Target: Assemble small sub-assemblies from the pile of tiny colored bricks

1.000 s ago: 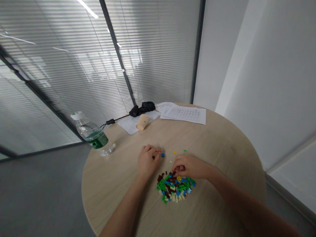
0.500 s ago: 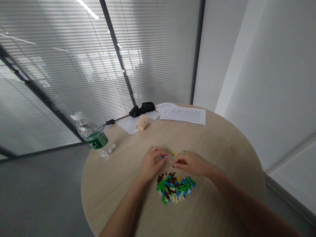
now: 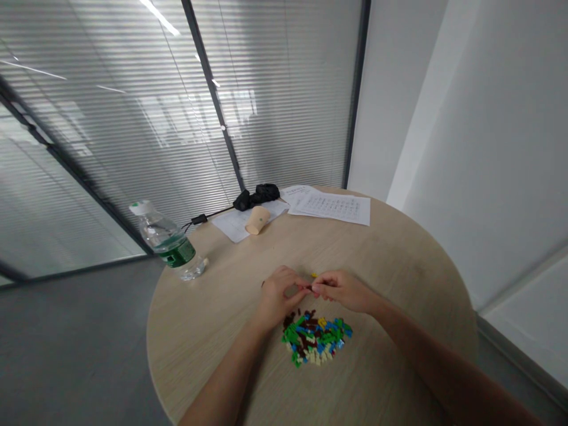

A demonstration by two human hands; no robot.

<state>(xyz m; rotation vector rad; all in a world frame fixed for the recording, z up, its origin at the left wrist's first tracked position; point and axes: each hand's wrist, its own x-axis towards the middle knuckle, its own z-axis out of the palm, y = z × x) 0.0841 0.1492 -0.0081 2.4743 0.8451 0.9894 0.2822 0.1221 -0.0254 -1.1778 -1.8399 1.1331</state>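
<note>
My left hand (image 3: pixel 281 297) and my right hand (image 3: pixel 344 290) meet over the table, their fingertips nearly touching. Between them is a small dark brown building brick (image 3: pixel 309 287), pinched by the thumb and forefinger of each hand and mostly hidden by them. Just beyond the fingertips lies a yellow brick (image 3: pixel 314 275). A tiny brown piece (image 3: pixel 262 284) shows at the left edge of my left hand. Nearer to me spreads a loose pile of small bricks (image 3: pixel 316 337) in green, brown, blue, cream and yellow.
The round wooden table (image 3: pixel 213 349) has a water bottle (image 3: pixel 175 248) standing at its left edge. Toward the back lie a paper cup (image 3: pixel 257 220) on its side, a black bundle (image 3: pixel 257 196) with a cord, and printed sheets (image 3: pixel 332 207). Blinds and a white wall rise behind.
My hands have come together from a small gap apart, and the left fingers have closed into a pinch. The brown brick in my right hand is now between both hands' fingertips.
</note>
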